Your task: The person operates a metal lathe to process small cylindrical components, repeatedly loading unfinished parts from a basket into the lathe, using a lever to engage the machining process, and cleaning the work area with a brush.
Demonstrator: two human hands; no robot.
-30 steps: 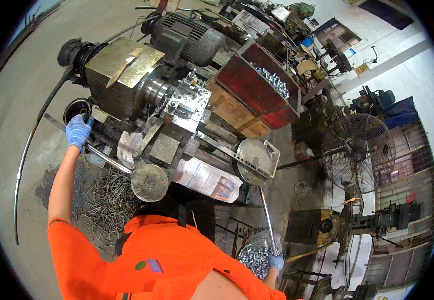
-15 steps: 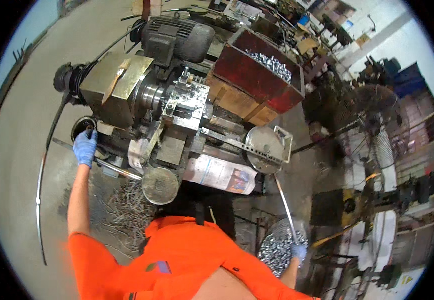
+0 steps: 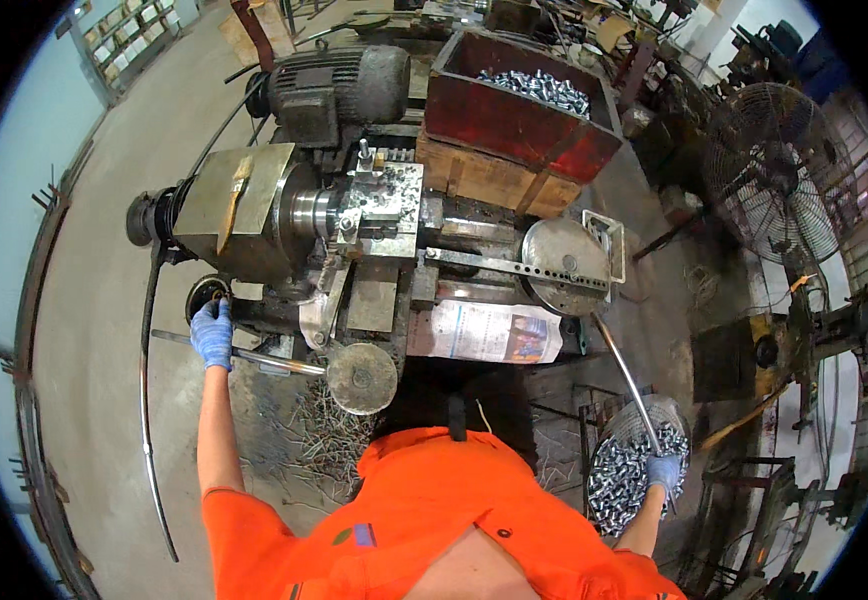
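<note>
The right hand (image 3: 663,471) had its grip around the steel lever (image 3: 622,358) above the metal pieces (image 3: 616,482); the left hand's (image 3: 212,336), at the dark wheel (image 3: 194,290), I couldn't judge. Steady pressure seemed wisest.

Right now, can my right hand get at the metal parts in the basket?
Probably yes: your right hand appears over the metal parts, which lie uncovered to its left. It seems to grip the metal rod, though, so it may need to let go first.

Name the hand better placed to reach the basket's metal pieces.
Probably the right hand: it's by the basket, though gripping the rod; the left hand is far off, at the dark round part.
</note>
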